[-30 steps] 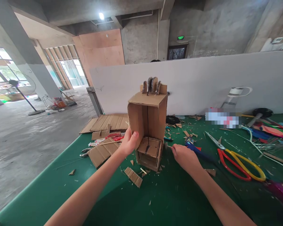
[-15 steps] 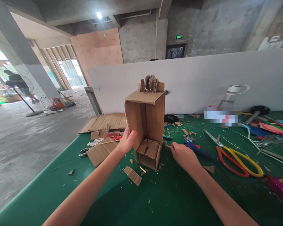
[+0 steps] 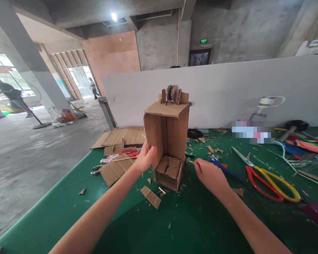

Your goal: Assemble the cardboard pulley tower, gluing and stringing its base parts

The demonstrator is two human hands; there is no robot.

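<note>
A tall cardboard box (image 3: 176, 137), open at the front, stands upright on the green table. On its top sit round cardboard discs (image 3: 172, 92) between two small cardboard uprights. A dark cord (image 3: 167, 135) runs down inside to a cardboard platform (image 3: 170, 167) low in the box. My left hand (image 3: 146, 158) is closed on the box's left wall, thumb at the front edge and the other fingers hidden behind. Beside the lower right wall, my right hand (image 3: 210, 173) pinches a short thin stick (image 3: 191, 161) that points toward the box.
Cardboard pieces (image 3: 117, 169) lie left of the box, and a loose strip (image 3: 151, 197) lies in front. To the right are large scissors (image 3: 265, 176) with red and yellow handles. A white partition (image 3: 214, 95) stands behind the table. Scraps are scattered about.
The whole view has shifted slightly, so the table things appear a little further right. Both hands keep their places at the box. A distant person has come into view at the back left.
</note>
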